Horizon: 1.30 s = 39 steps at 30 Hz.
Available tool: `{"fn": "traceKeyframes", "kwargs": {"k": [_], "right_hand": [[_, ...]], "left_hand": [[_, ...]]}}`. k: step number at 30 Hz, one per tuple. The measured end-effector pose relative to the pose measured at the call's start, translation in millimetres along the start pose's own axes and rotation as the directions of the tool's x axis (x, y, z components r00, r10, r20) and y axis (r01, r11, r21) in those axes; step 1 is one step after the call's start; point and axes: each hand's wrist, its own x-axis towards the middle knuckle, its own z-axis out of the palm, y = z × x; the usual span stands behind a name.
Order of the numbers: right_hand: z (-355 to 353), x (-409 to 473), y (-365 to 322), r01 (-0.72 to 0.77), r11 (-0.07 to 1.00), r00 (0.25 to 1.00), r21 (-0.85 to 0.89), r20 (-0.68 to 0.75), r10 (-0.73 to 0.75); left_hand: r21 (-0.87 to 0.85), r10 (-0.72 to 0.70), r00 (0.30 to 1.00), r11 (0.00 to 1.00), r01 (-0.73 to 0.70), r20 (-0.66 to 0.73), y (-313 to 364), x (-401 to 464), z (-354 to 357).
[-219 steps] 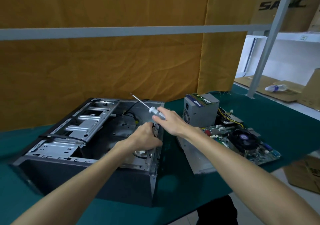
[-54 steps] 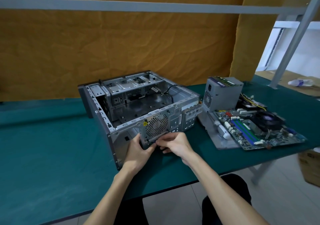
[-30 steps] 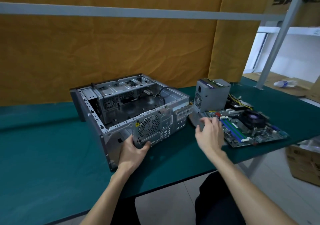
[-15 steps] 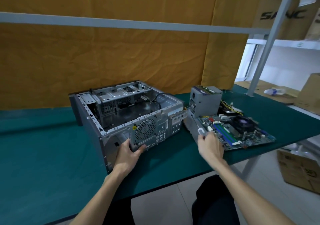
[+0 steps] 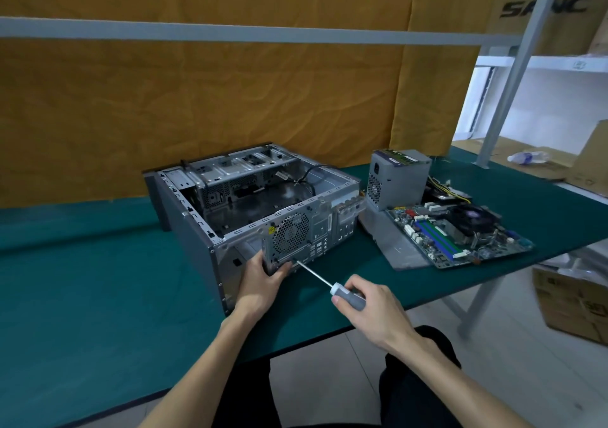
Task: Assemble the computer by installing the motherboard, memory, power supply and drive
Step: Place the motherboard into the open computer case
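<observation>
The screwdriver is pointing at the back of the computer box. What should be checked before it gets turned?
1. Screwdriver gripped firmly by the right hand: ok.
2. Tip sits on the rear panel of the case, beside the fan grille's lower edge: ok.
3. Tip seated in a screw head: cannot tell, too small to see.
4. Left hand steadies the case at the rear panel: ok.
5. Left-hand fingers clear of the tip: not ok, they are right beside it.
6. Motherboard and power supply out of the way on the table: ok.
</observation>
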Motion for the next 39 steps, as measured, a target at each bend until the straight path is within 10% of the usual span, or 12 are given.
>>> {"fn": "traceKeyframes", "kwargs": {"k": [39], "right_hand": [[0.6, -2.9, -4.0, 0.027, 0.997, 1.000, -0.066, -0.009, -0.028]], "left_hand": [[0.017, 0.027, 0.999, 0.999, -0.027, -0.019, -9.5, 5.8, 2.0]]}}
